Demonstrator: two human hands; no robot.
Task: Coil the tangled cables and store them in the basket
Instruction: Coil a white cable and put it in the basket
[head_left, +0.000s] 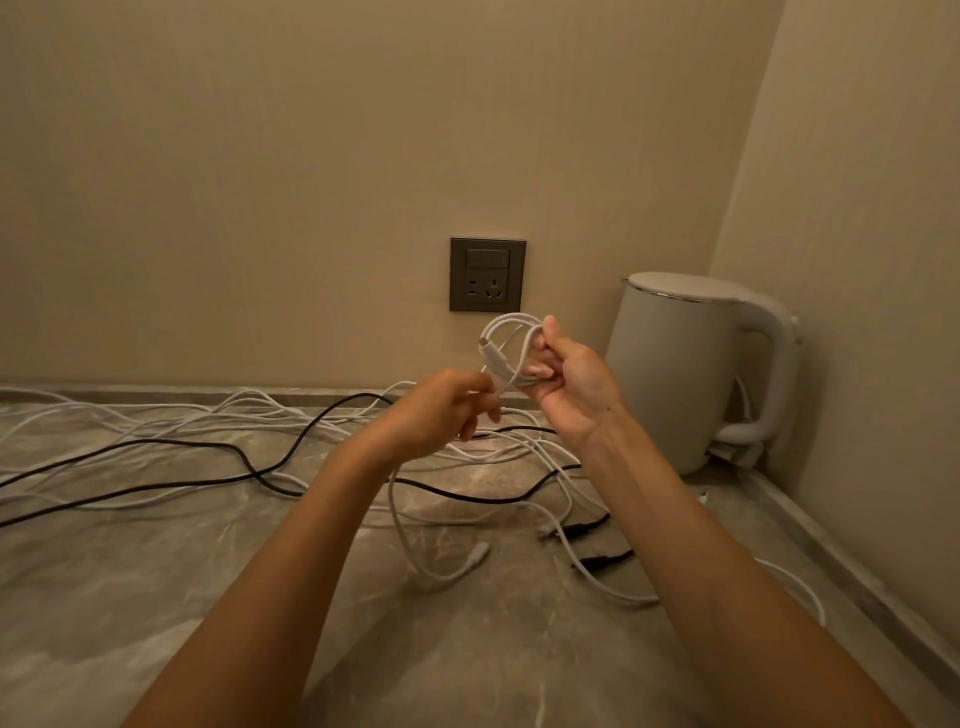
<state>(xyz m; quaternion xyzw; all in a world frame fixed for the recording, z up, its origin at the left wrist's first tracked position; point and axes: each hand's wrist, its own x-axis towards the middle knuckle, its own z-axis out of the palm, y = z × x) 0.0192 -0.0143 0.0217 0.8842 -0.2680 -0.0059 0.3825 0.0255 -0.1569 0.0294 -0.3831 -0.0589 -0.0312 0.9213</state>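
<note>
White cable (511, 348): coiling under way; right hand (571, 384) grips loops, left hand (441, 410) pinches trailing strand. Next: feed slack; basket unseen.

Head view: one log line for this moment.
right hand holds white cable coil; left hand pinches its tail; thin black cables loose on grey marbled counter

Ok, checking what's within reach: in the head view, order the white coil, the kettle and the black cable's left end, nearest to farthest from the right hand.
1. white coil, held in the right hand itself.
2. kettle, just to that hand's right, in the corner.
3. black cable's left end, far left on the counter.
</note>
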